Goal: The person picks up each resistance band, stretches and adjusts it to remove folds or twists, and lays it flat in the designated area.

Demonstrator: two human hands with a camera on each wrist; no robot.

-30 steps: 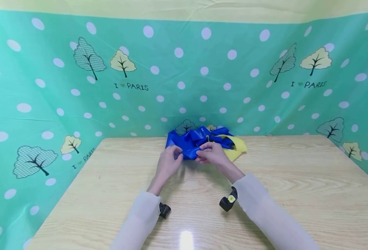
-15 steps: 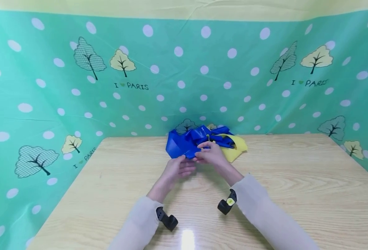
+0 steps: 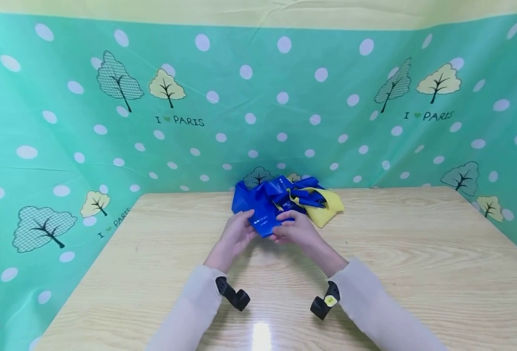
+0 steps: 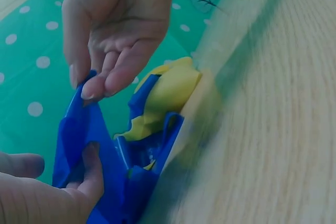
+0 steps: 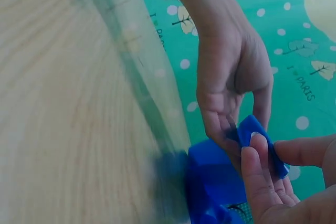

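A blue resistance band (image 3: 245,197), printed "Light" with small dots, lies in loose folds at the table's back edge. My left hand (image 3: 236,234) grips the left side of its front flap, thumb on the near face in the left wrist view. At the flap's right side my right hand (image 3: 300,230) pinches the edge between thumb and fingers, also plain in the right wrist view, where the raised blue flap (image 5: 252,129) shows between both hands. A yellow band (image 3: 322,214) is tangled in with the blue folds, just right of my right hand.
The wooden table (image 3: 399,273) spreads out in front and to both sides. Behind it hangs a green dotted curtain (image 3: 197,156) with trees and "I PARIS" print. A black wrist camera (image 3: 324,302) sits by the right sleeve, another on the left wrist.
My left hand slipped off the flap, went lower with fingers straightened, then took hold of it again. The front flap has come toward me and its "Light" print now faces up.
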